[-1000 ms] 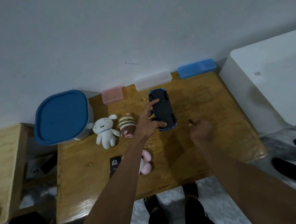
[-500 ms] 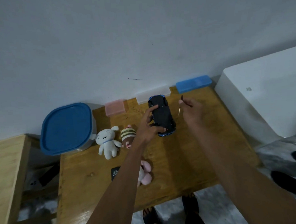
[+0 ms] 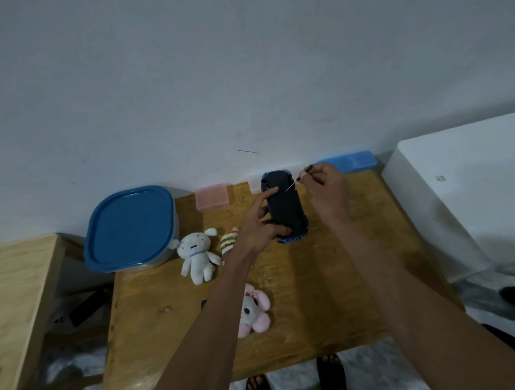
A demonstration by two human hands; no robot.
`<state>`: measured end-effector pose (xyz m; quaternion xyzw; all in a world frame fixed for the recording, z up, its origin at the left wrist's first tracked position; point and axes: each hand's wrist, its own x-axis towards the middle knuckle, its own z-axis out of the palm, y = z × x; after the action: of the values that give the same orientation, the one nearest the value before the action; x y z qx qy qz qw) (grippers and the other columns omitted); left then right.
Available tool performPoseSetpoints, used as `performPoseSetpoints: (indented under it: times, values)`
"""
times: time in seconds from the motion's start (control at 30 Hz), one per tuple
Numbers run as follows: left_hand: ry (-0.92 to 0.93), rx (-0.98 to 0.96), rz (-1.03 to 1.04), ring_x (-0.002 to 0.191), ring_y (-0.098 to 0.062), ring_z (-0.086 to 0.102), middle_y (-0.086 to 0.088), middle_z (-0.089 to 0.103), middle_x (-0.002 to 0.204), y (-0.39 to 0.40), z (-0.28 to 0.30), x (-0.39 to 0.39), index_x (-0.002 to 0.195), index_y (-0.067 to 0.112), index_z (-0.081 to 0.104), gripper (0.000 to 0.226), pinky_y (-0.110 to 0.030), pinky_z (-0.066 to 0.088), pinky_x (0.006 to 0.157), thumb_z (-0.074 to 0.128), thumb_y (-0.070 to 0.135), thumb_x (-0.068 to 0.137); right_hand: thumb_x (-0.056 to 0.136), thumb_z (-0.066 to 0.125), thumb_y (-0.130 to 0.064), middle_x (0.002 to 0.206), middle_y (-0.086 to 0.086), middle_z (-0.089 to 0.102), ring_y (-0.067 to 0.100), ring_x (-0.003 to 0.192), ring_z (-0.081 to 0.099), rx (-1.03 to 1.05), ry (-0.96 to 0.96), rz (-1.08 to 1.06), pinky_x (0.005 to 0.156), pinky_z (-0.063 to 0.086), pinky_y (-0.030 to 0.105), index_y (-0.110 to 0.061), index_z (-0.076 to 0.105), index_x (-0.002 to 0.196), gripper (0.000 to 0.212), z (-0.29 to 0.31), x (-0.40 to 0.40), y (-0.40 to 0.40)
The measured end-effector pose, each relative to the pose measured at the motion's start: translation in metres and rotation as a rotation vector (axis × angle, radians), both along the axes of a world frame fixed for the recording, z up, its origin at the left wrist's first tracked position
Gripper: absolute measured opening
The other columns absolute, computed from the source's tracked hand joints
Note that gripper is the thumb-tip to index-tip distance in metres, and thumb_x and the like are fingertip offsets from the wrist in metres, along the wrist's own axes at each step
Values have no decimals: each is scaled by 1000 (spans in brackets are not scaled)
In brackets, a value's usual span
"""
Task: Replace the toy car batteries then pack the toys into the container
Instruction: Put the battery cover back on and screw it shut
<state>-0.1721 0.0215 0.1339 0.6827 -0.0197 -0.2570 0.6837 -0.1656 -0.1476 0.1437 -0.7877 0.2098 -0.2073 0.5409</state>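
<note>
A black and blue toy car (image 3: 285,208) lies upside down on the wooden table (image 3: 332,281), near the wall. My left hand (image 3: 260,225) grips its left side, forefinger stretched across the underside. My right hand (image 3: 326,193) holds a small screwdriver (image 3: 299,180) whose tip touches the car's underside. A container with a blue lid (image 3: 130,228) stands shut at the table's far left corner. A white plush (image 3: 196,257), a striped plush (image 3: 228,242) and a pink plush (image 3: 255,310) lie on the table.
Pink (image 3: 212,196), clear (image 3: 254,184) and blue (image 3: 351,161) small boxes line the wall. A small black item (image 3: 203,304) peeks out beside my left forearm. A white appliance (image 3: 469,195) stands at the right, a second wooden surface (image 3: 17,303) at the left.
My right hand rose from the table with the screwdriver and brought its tip onto the car's underside. My left hand kept its hold on the car. The camera tilted up.
</note>
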Motion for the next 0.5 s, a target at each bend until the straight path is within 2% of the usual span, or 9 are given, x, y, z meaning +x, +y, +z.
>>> performPoseSetpoints:
  times: [0.17,0.33,0.5]
  values:
    - [-4,2,9,113,-31,63,-8,58,133,4,2,0,135,35,54,88,-54,61,82,74,-20,69,93,68,-21,87,-3,73,1,81,68,-16,-7,17,67,49,7,-14,68,95,7,-2,1,3]
    - [-20,1,10,113,-32,64,-8,59,132,6,0,-1,135,34,54,88,-55,61,82,74,-20,68,93,68,-19,87,-3,72,4,82,68,-23,-25,23,71,53,15,-12,68,96,8,-3,3,4]
    - [-32,8,13,116,-33,62,-7,59,133,5,-1,-1,132,38,55,88,-54,61,84,75,-19,68,95,66,-21,89,-3,71,4,82,67,-107,-30,47,70,53,17,-12,67,100,10,-4,1,5]
